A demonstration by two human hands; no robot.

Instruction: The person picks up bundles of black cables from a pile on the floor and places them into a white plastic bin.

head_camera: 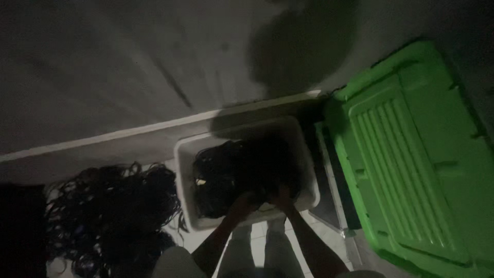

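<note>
Dim light covers a floor scene seen from above. White tub (186, 154), rectangular and shallow, sits on the floor against the base of a grey wall (103, 62). Inside the tub lies a tangle of black cords (226, 172). Both of the person's hands reach into the tub at its near edge: the left hand (246, 202) and the right hand (282, 197) are close together, each resting in the cords. It is too dark to tell whether the fingers are closed on the cords. Left of the tub, a larger heap of black cords (113, 206) is spread over the floor. Right of the tub, a bright green ribbed lid (411, 154) covers a big bin.
</note>
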